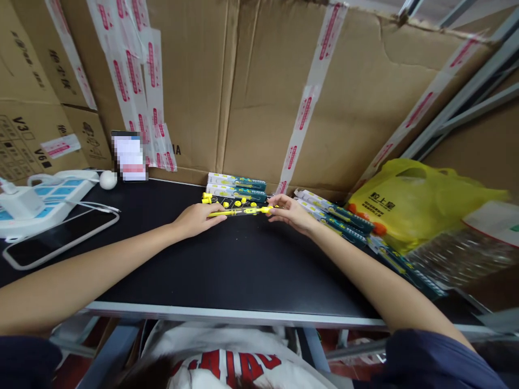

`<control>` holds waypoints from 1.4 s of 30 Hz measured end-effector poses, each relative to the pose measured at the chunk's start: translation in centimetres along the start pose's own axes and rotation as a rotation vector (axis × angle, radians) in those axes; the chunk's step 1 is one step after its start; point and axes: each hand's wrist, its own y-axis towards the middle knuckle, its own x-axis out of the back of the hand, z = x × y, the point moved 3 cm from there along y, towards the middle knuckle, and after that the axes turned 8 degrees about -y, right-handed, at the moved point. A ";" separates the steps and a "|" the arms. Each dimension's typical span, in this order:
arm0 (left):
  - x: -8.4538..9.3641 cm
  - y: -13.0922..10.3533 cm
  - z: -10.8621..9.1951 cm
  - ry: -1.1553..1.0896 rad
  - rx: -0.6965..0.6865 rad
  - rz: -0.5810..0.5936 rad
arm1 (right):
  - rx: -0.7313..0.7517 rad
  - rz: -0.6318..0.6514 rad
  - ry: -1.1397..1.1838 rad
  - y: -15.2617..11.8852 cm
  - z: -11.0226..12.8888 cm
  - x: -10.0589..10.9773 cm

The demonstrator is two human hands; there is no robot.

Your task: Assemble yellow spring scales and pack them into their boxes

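A yellow pen [239,212] with a partly clear barrel lies level between my two hands, just above the black table [243,265]. My left hand [198,219] is closed on its left end, thumb along the yellow barrel. At the other end, the fingers of my right hand [292,213] pinch a bright yellow piece at the tip; whether that piece is joined to the pen I cannot tell. Right behind the pen are several small round yellow pieces [226,205]. Slim green-and-white boxes [237,190] are stacked beyond them, near the cardboard.
More slim boxes [336,216] lie by my right forearm, beside a yellow plastic bag [389,200] and clear plastic packaging [454,254]. To the left are a power strip [60,200], a phone [60,237] and an upright phone [130,156]. Cardboard [259,108] walls the back.
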 end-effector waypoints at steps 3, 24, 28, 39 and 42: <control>0.1 0.1 -0.1 0.008 0.012 0.010 | 0.011 0.000 0.003 0.0 0.2 0.0; -0.1 0.1 -0.2 -0.006 -0.025 0.042 | 0.048 -0.005 -0.041 -0.4 0.5 -1.1; -0.1 0.1 -0.3 -0.017 -0.029 0.041 | 0.052 -0.001 -0.053 -0.5 0.6 -1.1; -0.2 0.0 -0.2 0.016 -0.056 0.034 | 0.072 0.017 -0.059 -0.7 1.0 -1.8; -0.2 0.0 -0.3 0.025 -0.056 0.041 | 0.062 0.007 -0.063 -0.8 1.0 -2.0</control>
